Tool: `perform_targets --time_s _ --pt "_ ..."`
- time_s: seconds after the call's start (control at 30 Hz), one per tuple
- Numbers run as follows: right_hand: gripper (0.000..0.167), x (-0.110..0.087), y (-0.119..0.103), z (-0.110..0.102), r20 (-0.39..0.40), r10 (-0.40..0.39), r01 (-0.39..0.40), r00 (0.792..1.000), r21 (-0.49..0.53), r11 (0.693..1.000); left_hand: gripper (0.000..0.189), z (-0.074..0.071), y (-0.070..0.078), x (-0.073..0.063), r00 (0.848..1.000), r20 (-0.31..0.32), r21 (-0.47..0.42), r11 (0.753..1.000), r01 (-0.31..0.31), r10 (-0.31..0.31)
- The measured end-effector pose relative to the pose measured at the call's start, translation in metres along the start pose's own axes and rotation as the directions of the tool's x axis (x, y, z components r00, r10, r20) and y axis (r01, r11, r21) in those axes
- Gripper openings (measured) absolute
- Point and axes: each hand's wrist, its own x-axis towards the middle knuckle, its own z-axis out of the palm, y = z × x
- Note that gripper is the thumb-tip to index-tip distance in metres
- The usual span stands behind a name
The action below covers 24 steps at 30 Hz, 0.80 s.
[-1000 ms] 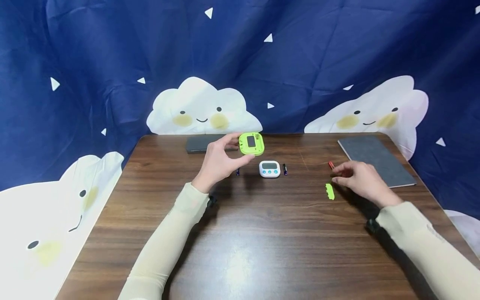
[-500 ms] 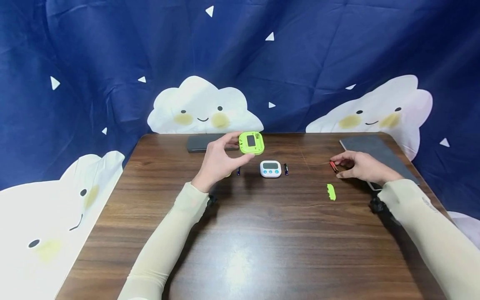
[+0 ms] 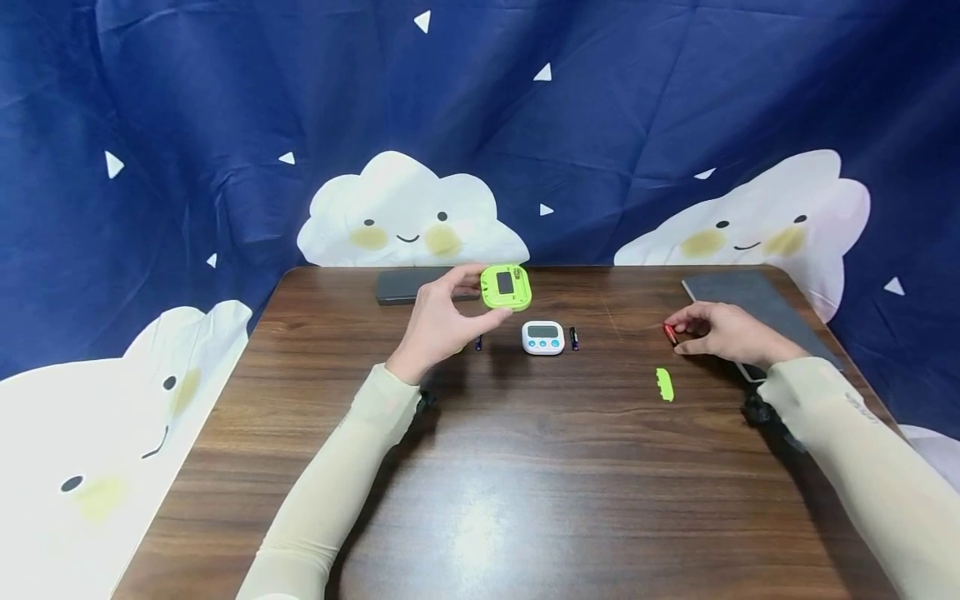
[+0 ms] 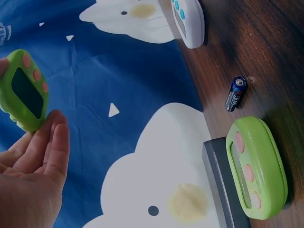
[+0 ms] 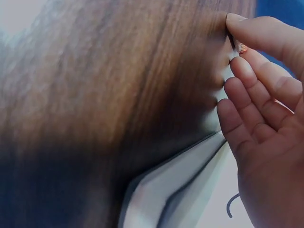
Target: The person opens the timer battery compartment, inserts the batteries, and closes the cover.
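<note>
My left hand (image 3: 442, 323) holds a green digital timer (image 3: 506, 288) up above the table by its edges, between thumb and fingers. Its back, with an uncovered battery slot, faces the head camera. In the left wrist view the timer (image 4: 27, 90) shows its dark screen and pink buttons. Over at the right, my right hand (image 3: 726, 333) pinches a small red battery (image 3: 670, 335) between thumb and fingertip, low over the tabletop. The right wrist view hides most of this battery behind the fingers. A green battery cover (image 3: 665, 385) lies just in front of that hand.
A white timer (image 3: 543, 338) sits mid-table, with a dark battery (image 3: 574, 338) on its right and a blue battery (image 4: 236, 93) on its left. A second green timer (image 4: 259, 166) stands near a dark box (image 3: 405, 287). Behind my right hand lies a grey notebook (image 3: 750, 312).
My right hand has moved slightly back and now has the red battery between its fingertips, turned a little in the last half second. The left hand keeps the green timer in place.
</note>
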Motion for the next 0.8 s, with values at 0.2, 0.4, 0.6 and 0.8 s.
perform_targets --time_s 0.2,0.4,0.6,0.8 --pt "0.047 0.000 -0.007 -0.001 0.000 -0.024 0.024 1.000 -0.049 0.998 0.060 -0.001 0.000 0.002 1.000 0.004 -0.004 1.000 0.000 0.000" --pt "0.043 0.003 -0.027 -0.005 -0.062 -0.049 0.045 0.997 -0.077 0.996 0.059 -0.002 0.000 0.002 1.000 0.003 -0.021 1.000 -0.006 0.006" --pt "0.037 0.008 -0.090 -0.012 -0.189 -0.071 0.088 0.979 0.083 0.993 0.058 -0.002 -0.001 0.000 1.000 0.002 -0.027 1.000 -0.016 0.016" --pt "0.028 0.013 -0.170 -0.016 -0.238 -0.168 0.229 0.957 0.259 0.938 0.058 -0.001 -0.001 0.000 0.999 0.012 -0.027 0.999 -0.033 0.033"
